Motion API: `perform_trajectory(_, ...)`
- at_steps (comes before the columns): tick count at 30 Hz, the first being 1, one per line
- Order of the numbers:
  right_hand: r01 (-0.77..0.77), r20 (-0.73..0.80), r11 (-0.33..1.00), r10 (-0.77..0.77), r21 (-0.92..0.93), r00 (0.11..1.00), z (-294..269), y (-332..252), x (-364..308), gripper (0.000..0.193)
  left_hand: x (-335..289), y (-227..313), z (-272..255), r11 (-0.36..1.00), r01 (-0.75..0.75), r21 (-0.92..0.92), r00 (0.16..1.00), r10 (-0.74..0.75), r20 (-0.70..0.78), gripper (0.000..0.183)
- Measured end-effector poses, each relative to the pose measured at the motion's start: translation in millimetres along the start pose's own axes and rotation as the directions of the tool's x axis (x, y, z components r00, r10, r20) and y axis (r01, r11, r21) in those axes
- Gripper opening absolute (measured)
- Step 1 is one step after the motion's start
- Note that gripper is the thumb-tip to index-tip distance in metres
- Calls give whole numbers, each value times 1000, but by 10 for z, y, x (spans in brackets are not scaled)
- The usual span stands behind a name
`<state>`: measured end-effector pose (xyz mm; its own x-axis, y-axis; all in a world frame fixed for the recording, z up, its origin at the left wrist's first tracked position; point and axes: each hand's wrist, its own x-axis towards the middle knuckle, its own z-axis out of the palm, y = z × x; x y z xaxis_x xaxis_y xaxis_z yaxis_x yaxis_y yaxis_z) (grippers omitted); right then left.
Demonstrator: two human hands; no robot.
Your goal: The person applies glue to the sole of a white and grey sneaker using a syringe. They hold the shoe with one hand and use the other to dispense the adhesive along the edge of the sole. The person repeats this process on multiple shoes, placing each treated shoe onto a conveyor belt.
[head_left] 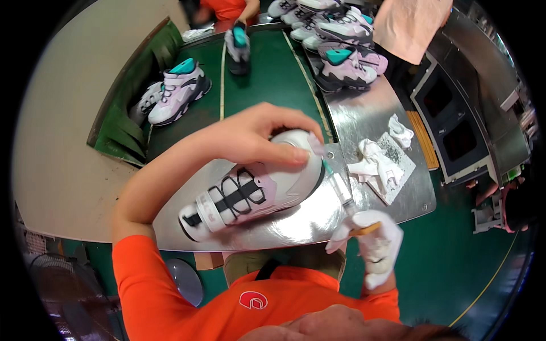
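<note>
A white and pale lilac sneaker (276,184) with black lacing lies tilted over the near edge of the metal tabletop, its toe toward the left. My bare left hand (273,133) reaches across from the left and closes around its heel end, with the thumb pressed on the pale surface. My gloved right hand (372,241) is closed on a slim, syringe-like tool (341,190) with a clear whitish barrel. Its teal tip points at the sneaker's heel edge; whether it touches cannot be made out. A yellowish strip (365,229) shows between the gloved fingers.
Crumpled white cloths (375,162) lie on a smudged white pad (401,156) at the right. Beyond is a green belt (267,85) carrying a sneaker pair (179,94). More sneakers (347,68) crowd the back right. A co-worker's hand (242,23) holds another shoe (238,51).
</note>
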<state>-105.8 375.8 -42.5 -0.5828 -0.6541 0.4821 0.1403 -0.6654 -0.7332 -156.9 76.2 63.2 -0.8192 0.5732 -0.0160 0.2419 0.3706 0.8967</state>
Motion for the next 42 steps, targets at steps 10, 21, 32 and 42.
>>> perform_trajectory(10,-270,302,959,283,-86,910,405,-23,1414,102,-1166,-366,-63,926,-329,-185,742,133,-657,52)
perform_trajectory(21,-442,33,884,451,-150,892,331,766,1823,107,-1538,-1278,-152,772,-504,-387,395,-193,-898,41)
perform_trajectory(32,-581,-26,808,581,-98,813,85,1049,1752,100,-1712,-1734,-94,697,-484,-529,283,-447,-849,43)
perform_trajectory(42,-633,-44,774,632,-23,774,-16,959,1561,105,-1699,-1740,-84,655,-486,-579,250,-530,-810,44)
